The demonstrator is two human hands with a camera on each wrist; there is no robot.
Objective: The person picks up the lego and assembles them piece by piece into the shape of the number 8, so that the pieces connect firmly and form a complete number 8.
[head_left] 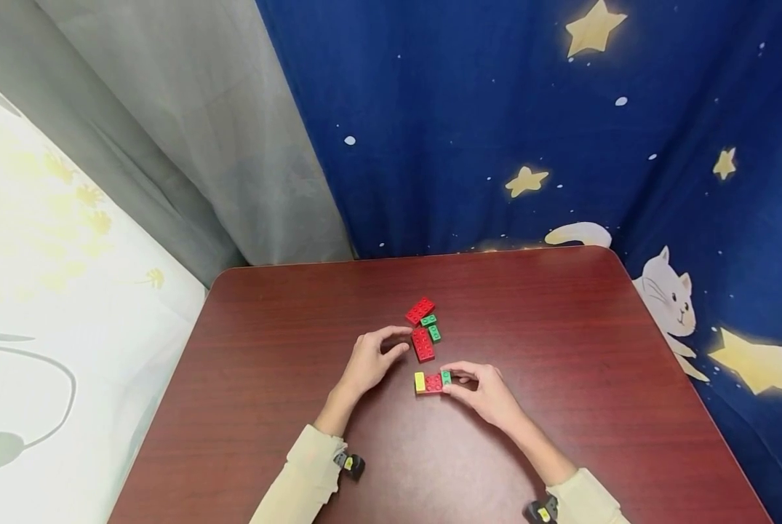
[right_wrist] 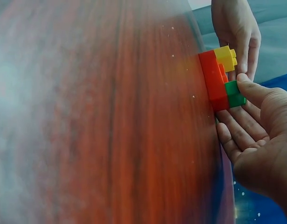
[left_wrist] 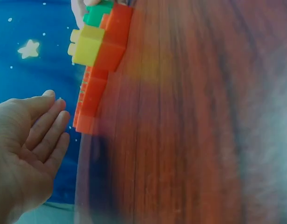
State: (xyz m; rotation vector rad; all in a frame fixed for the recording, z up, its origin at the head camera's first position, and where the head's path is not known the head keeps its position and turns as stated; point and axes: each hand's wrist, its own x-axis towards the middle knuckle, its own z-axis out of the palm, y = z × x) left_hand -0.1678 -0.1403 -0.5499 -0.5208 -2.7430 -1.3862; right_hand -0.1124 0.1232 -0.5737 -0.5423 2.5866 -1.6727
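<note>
My right hand [head_left: 490, 394] pinches a small green brick [head_left: 446, 378] between thumb and fingers. That brick sits on the right end of a red brick [right_wrist: 212, 84], and a yellow brick [head_left: 420, 383] stands on its left end. Red studs show between the two. My left hand [head_left: 368, 360] holds nothing; its fingers are loosely bent, with the fingertips beside a second red brick [head_left: 423, 345]. In the left wrist view this second red brick [left_wrist: 90, 100] lies just past those fingertips.
Two small green bricks [head_left: 428, 320] lie behind the second red brick, one of them along its right side. Farther back, another red brick [head_left: 420, 311] rests at an angle on the dark wooden table [head_left: 286, 320]. A blue curtain [head_left: 430, 131] hangs past the far edge.
</note>
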